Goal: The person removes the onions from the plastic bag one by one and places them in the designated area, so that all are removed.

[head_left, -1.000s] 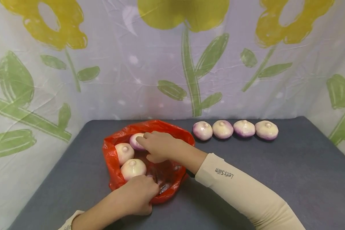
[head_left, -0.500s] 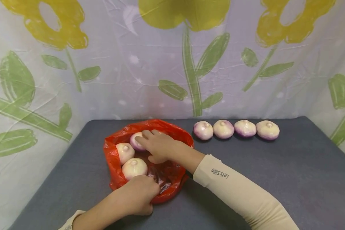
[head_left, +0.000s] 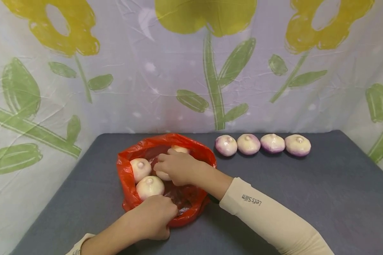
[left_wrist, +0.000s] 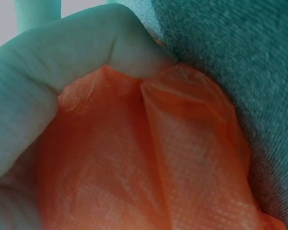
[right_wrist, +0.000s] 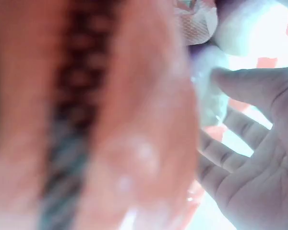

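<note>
A red plastic bag (head_left: pixel 126 177) stands wide-mouthed on the table, several white-and-purple onions inside. My left hand (head_left: pixel 154 216) pinches the bag's near rim; the left wrist view shows the thumb (left_wrist: pixel 129 52) pressed against the red plastic (left_wrist: pixel 101 158). Inside the bag, my right hand (head_left: pixel 180 168) holds an onion (head_left: pixel 162 175), mostly covered by the hand. In the right wrist view the thumb lies on that onion (right_wrist: pixel 212 91) with the fingers behind it. Two onions sit at the bag's left, one farther back (head_left: pixel 141 169), one nearer (head_left: pixel 150 187). Another onion (head_left: pixel 180 149) shows at the far side.
Several onions stand in a row along the table's back edge, from the leftmost onion (head_left: pixel 226 145) to the rightmost onion (head_left: pixel 298 145). Behind the dark grey table (head_left: pixel 274 191) hangs a flower-printed curtain (head_left: pixel 131 88). Blurred red plastic (right_wrist: pixel 149 120) fills much of the right wrist view.
My right hand has drawn an onion from the bag's back left toward the near side. The onion at the far side shows more now. My left hand keeps its place on the rim.
</note>
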Demonstrator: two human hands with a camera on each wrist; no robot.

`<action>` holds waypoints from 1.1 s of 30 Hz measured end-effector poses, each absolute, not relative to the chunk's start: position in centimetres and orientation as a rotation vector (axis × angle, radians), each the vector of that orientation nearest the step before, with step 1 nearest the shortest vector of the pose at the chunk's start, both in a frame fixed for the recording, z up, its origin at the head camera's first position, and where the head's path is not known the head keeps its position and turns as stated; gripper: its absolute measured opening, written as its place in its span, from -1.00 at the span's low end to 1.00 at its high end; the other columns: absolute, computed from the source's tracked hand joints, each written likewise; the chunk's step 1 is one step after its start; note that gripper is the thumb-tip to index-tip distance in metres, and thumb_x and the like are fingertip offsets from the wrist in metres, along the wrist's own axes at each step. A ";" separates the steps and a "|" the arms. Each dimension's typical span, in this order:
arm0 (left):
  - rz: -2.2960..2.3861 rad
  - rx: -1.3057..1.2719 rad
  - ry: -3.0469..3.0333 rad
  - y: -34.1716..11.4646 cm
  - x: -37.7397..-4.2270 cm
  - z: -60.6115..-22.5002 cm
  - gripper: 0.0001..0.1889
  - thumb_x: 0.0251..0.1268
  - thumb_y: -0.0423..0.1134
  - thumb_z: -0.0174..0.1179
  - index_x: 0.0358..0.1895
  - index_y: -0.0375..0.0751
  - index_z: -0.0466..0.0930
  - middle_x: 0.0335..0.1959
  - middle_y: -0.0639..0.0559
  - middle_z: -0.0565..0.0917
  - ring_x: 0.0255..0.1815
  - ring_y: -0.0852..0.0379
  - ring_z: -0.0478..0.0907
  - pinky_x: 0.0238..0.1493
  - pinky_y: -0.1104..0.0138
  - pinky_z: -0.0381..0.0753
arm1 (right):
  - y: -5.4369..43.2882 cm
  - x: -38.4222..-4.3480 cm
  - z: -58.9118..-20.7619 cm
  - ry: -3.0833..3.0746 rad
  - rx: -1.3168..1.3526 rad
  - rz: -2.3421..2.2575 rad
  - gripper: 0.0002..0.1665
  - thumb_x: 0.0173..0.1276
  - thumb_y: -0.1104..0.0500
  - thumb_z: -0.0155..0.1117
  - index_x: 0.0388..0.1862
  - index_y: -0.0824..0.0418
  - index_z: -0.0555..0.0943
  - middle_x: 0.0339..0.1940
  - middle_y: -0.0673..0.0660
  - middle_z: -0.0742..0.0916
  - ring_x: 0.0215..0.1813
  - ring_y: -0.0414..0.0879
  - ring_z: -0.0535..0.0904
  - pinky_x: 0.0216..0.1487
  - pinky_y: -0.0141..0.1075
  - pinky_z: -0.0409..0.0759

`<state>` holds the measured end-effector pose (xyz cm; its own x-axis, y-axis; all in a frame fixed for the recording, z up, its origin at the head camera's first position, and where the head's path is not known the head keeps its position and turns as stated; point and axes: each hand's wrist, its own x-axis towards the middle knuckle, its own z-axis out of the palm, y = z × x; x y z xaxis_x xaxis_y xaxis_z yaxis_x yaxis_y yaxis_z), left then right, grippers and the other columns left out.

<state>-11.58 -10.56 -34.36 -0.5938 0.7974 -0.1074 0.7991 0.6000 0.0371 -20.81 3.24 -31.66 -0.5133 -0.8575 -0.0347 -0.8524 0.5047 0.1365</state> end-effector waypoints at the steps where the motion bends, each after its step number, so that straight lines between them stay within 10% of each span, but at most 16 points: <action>1: -0.014 1.356 2.705 -10.5 -11.6 -34.4 -0.71 -0.38 -0.28 0.48 -0.66 0.01 0.48 -0.73 0.24 0.29 -0.70 0.22 0.18 -0.62 0.35 0.25 | 3.6 -20.7 -31.5 -2.709 1.522 -0.193 -0.56 0.23 0.16 0.45 0.11 -0.04 0.63 0.11 -0.05 0.65 0.17 -0.13 0.46 0.29 -0.23 0.30; 10: -0.008 1.392 2.714 -10.5 -11.6 -34.8 -0.68 -0.41 -0.29 0.48 -0.68 0.03 0.44 -0.74 0.25 0.28 -0.71 0.23 0.17 -0.63 0.35 0.23 | 5.2 -19.5 -30.8 -2.880 1.421 -0.026 -0.60 0.28 0.08 0.40 0.11 -0.06 0.65 -0.02 0.01 0.66 0.02 -0.05 0.44 -0.04 -0.19 0.60; 20: -0.025 1.418 2.736 -10.6 -11.6 -34.8 -0.67 -0.43 -0.28 0.46 -0.70 0.04 0.41 -0.73 0.26 0.25 -0.70 0.25 0.14 -0.65 0.35 0.20 | 6.6 -20.3 -31.5 -2.888 1.477 0.315 -0.69 0.20 0.07 0.45 -0.06 0.00 0.70 -0.18 -0.07 0.61 -0.12 -0.13 0.43 -0.06 -0.34 0.40; 33: -0.020 1.402 2.725 -10.6 -11.7 -34.8 -0.69 -0.42 -0.28 0.46 -0.69 0.04 0.43 -0.75 0.27 0.25 -0.69 0.24 0.14 -0.63 0.34 0.22 | 8.0 -19.6 -32.2 -2.884 1.567 0.543 -0.47 0.20 0.13 0.51 0.18 0.04 0.64 -0.04 -0.12 0.68 0.02 -0.20 0.51 0.13 -0.34 0.43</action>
